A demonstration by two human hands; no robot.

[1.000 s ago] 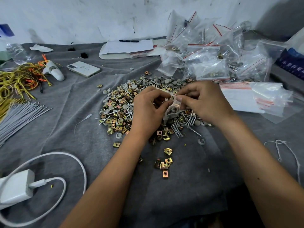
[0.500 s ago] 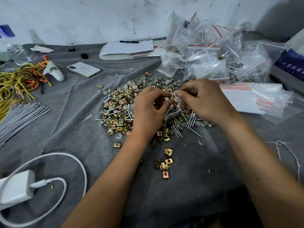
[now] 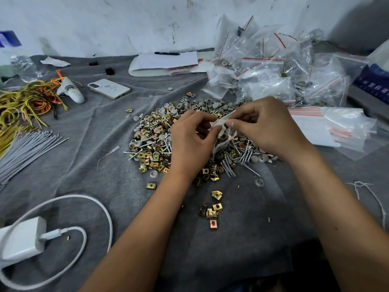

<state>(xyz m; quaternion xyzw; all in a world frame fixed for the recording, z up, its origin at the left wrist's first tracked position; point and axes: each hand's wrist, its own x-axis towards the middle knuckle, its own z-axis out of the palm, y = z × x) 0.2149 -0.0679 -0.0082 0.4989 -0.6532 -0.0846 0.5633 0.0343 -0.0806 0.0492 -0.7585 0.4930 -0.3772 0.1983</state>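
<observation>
Now both hands up over heap of brass-coloured clip nuts, grey plastic caps and steel screws [image 3: 160, 142] on grey-cloth table [image 3: 242, 239]. Left hand [image 3: 190, 144] – thumb and fingers curled, pinching small clear plastic zip bag [image 3: 223, 131] at its top edge. Right hand [image 3: 265, 127] pinches same edge – fingers bent, forearms angled inward.

Left hand [image 3: 190, 142]: bare, slim fingers, knuckles well marked. Right hand [image 3: 267, 127]: bare too, broad back. Thumbnail [image 3: 230, 124] of right hand short, plain, pale. Left forearm [image 3: 136, 239]: bare, smooth, bare part runs to bottom edge of view. Right forearm [image 3: 347, 218]: bare as well, one small dark spot [image 3: 336, 228] on it.
</observation>
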